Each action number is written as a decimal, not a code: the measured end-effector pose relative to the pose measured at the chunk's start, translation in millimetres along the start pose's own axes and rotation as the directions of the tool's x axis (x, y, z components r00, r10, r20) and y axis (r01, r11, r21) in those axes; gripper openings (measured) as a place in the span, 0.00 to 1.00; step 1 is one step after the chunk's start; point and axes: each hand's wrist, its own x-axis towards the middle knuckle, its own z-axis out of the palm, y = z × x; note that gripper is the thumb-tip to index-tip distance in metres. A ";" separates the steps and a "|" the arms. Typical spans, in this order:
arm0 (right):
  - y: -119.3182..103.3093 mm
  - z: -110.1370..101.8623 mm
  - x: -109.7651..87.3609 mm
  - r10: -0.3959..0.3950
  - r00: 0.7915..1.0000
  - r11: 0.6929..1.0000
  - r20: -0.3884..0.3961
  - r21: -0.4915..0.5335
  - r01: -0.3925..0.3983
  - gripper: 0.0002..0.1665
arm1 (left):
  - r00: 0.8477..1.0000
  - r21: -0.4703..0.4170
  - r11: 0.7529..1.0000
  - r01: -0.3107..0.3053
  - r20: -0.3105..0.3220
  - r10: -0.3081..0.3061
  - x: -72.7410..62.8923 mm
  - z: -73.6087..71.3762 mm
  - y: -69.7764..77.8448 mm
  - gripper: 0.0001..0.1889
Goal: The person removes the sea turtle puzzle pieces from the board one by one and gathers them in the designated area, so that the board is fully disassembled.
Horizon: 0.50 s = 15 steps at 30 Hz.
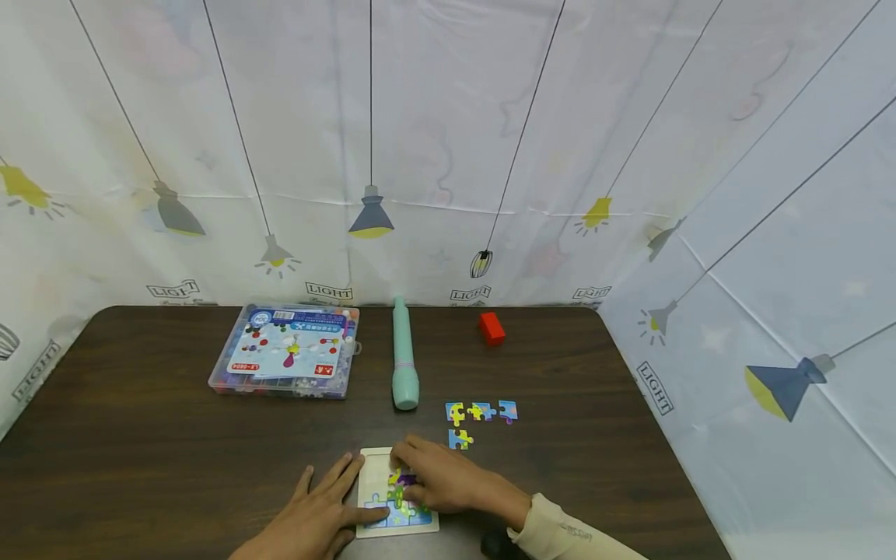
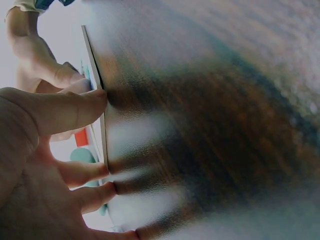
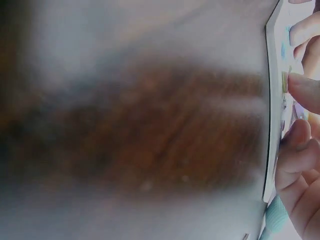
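A: Largest first. What carries it all?

B: Dark worktop (image 1: pixel 154 459). Box (image 1: pixel 287 350) and green tube (image 1: pixel 404 365) lie toward the far side, likely parked there to leave working room.

A: The tray (image 1: pixel 372 473)?

B: Flat at the near side, in front of the person. Probably set there for easy reach. Upper left bare; laid pieces (image 1: pixel 402 517) in the lower part.

A: Smaller finds?

B: Red block (image 1: pixel 492 329), far right, well apart; seems out of use. Four loose pieces (image 1: pixel 456 412) just beyond the right hand (image 1: pixel 444 474), apparently spread so each shows.

A: And the grip?

B: Left hand (image 1: pixel 315 509): fingers wide, tips on the worktop by the tray's left edge, thumb laid over its lower part. Reads as a brace against sliding. Right hand: narrower, fingers bent over the tray, thumb down among the laid pieces. Whether it pinches one, cannot tell; the fingers hide it.
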 end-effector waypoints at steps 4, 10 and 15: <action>-0.9 1.1 0.0 -0.020 0.999 0.998 -0.040 0.054 0.022 0.15 | 1.000 -0.002 1.000 -0.001 0.001 0.001 -0.2 -0.3 -1.0 0.26; -1.5 -0.7 -0.4 -0.086 0.991 0.982 -0.100 0.160 0.102 0.11 | 1.000 0.003 1.000 0.007 0.009 -0.008 0.2 0.1 -1.8 0.26; 14.5 -22.8 -15.7 -0.075 0.979 0.967 -0.191 0.226 0.118 0.11 | 1.000 0.006 1.000 0.018 0.019 -0.018 2.0 0.3 -0.8 0.27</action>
